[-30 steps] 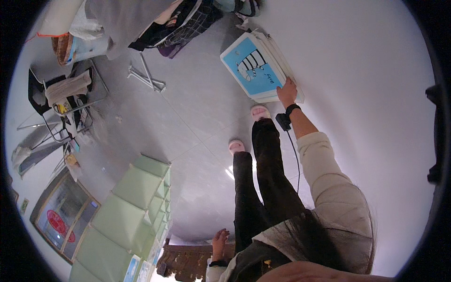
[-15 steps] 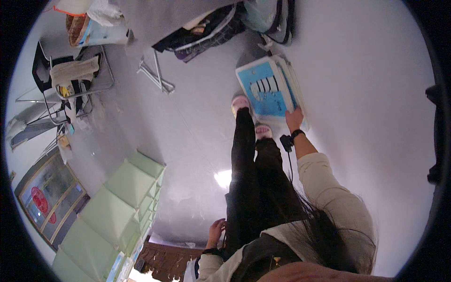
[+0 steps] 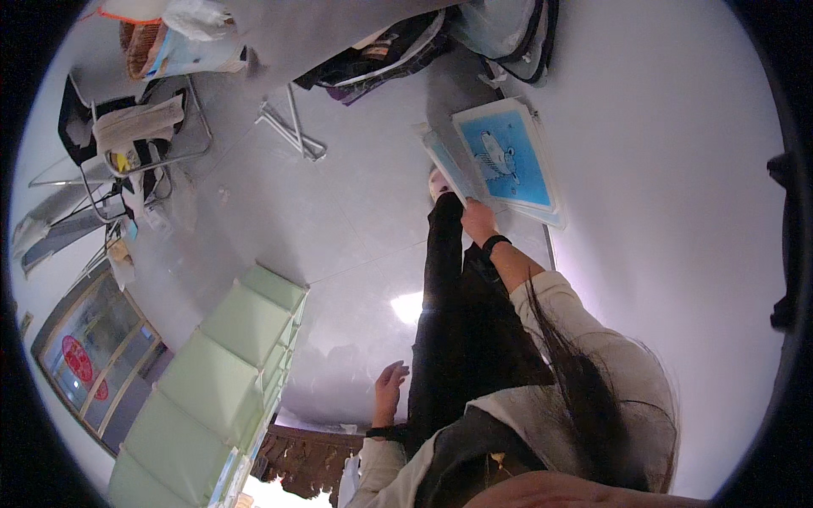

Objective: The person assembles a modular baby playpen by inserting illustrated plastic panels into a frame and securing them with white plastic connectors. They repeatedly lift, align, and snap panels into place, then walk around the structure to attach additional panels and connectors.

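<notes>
My right hand [image 3: 480,222] is closed on the lower edge of a flat framed picture [image 3: 445,162], now seen nearly edge-on and tilted to the left over my feet. Just right of it, a second framed picture [image 3: 506,157], blue with a striped white animal drawing and a pale border, leans by the wall. Other frames seem to be stacked behind it. Down beside my left thigh hangs my left hand [image 3: 389,393], its fingers loosely stretched and nothing in them. A black band circles each wrist.
Pale green shelving [image 3: 222,360] stands at the left, with folding chairs [image 3: 144,140] farther off. Folded metal legs [image 3: 292,127] lie on the floor ahead. Bags [image 3: 508,30] sit at the far end by the right wall [image 3: 660,195].
My right hand has moved left, swinging the front picture away from the stack and uncovering another blue one behind. My left hand has risen slightly, its fingers now more stretched.
</notes>
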Demonstrator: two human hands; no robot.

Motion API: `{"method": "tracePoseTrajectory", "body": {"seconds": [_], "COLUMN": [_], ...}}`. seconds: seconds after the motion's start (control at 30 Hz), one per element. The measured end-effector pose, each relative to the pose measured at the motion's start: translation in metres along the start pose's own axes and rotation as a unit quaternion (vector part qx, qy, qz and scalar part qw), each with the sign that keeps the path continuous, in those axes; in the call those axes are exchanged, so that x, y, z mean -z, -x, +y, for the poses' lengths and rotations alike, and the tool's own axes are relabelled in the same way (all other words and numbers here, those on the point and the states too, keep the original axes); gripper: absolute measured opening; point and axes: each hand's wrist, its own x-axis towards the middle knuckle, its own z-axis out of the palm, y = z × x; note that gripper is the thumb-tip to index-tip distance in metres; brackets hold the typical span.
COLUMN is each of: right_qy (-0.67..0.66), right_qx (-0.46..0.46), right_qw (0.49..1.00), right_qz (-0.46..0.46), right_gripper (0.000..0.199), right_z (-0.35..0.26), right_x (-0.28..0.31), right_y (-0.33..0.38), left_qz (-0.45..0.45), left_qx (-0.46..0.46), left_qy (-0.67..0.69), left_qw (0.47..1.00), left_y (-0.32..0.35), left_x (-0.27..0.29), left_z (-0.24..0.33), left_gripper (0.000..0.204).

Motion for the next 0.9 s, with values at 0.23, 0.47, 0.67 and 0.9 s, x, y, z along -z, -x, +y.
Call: {"method": "tracePoseTrajectory", "body": {"seconds": [0.23, 0.47, 0.67, 0.9], "right_qy": [-0.067, -0.279, -0.286, -0.178], "right_qx": [0.225, 0.195, 0.217, 0.303], "right_qw": [0.971, 0.899, 0.807, 0.724], "right_qz": [0.03, -0.275, -0.469, -0.593], "right_gripper": [0.017, 0.032, 0.032, 0.029], "right_z": [-0.057, -0.14, -0.236, -0.324], "right_x": [0.097, 0.216, 0.21, 0.062], "right_y": [0.119, 0.239, 0.361, 0.485], "left_qz": [0.007, 0.213, 0.275, 0.171], "left_qx": [-0.085, -0.221, -0.251, -0.409], "left_qy": [0.076, 0.105, 0.493, 0.717], "left_qw": [0.994, 0.946, 0.786, 0.537], "left_y": [0.052, 0.117, 0.19, 0.24], "left_x": [-0.018, 0.005, 0.067, 0.123], "left_z": [-0.064, -0.112, -0.191, -0.329], "left_gripper": [0.032, 0.047, 0.057, 0.045]}}
